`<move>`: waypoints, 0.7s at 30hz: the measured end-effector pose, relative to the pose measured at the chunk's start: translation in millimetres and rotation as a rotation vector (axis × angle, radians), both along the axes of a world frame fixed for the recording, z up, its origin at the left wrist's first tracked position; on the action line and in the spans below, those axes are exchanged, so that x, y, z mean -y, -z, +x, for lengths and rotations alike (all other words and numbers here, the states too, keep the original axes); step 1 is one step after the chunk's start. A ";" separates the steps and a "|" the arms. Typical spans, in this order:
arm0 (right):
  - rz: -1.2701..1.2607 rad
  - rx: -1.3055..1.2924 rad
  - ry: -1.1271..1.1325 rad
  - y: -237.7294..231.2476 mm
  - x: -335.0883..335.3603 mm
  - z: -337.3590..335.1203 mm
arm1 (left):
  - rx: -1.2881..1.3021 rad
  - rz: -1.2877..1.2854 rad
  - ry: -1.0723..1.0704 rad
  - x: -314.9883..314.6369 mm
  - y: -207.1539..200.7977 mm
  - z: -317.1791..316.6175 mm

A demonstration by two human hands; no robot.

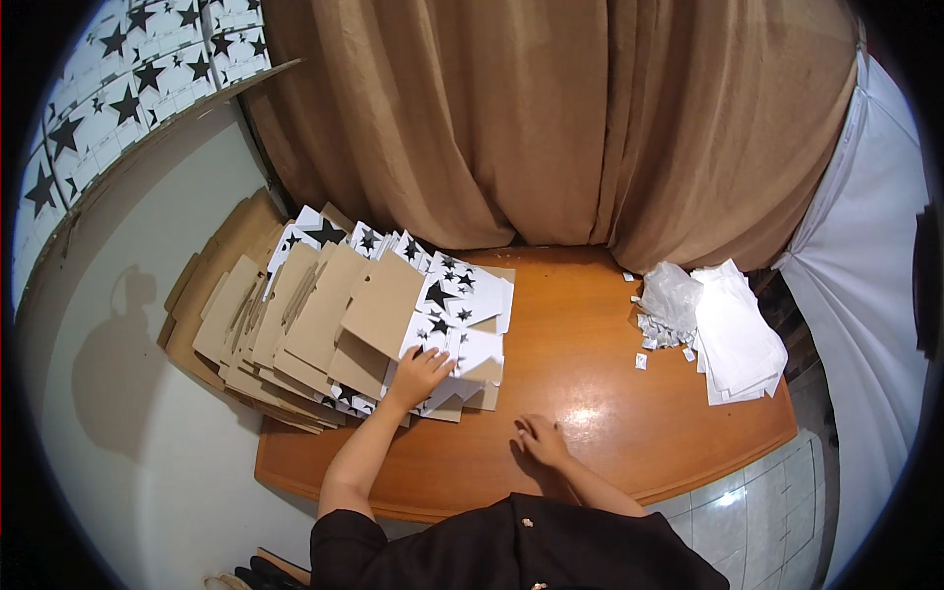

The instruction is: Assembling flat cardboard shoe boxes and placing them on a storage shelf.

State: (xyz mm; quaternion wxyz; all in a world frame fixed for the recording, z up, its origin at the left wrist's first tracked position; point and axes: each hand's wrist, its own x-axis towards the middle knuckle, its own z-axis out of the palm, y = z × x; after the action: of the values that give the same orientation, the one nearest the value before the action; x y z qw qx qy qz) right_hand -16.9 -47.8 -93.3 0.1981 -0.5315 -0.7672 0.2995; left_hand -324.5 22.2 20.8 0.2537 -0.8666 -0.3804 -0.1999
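Observation:
My left hand point(421, 378) rests on a flattened cardboard box point(475, 346) printed white with black stars, its fingers spread over the printed face. The box tops the right end of a leaning stack; whether my thumb goes under its edge cannot be seen. Bare brown flaps of other folded boxes point(320, 307) stick out on the left of the stack. Over the wooden table point(610, 433), to the right of the boxes, my right hand point(541, 440) is empty, its fingers loosely bent and apart.
On the table's right side lie a stack of white sheets point(739, 339), a clear plastic bag point(672, 297) and several small white packets point(661, 332). A shelf at upper left carries star-printed boxes point(124, 103). Brown curtains point(492, 118) hang behind the table, a white cloth point(846, 265) at right.

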 end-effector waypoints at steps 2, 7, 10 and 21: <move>0.035 -0.289 0.206 -6.6 8.3 25.2 | 0.183 0.033 0.031 8.4 -49.6 25.9; 0.152 -0.639 0.572 -37.5 0.8 106.8 | 0.843 0.240 -0.146 38.3 -134.2 75.4; 0.175 -0.928 0.734 -72.2 1.2 159.8 | 1.382 -0.080 0.029 60.9 -138.7 107.4; 0.134 -1.525 0.776 -127.6 76.5 257.4 | 1.845 -0.293 0.357 112.4 -73.1 221.8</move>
State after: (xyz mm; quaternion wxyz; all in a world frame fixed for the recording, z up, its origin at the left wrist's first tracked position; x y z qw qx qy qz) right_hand 240.5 -124.3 34.3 0.7792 -0.3971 -0.2044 0.4399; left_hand -102.7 -90.2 93.9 -0.2923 -0.4353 -0.3140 -0.7915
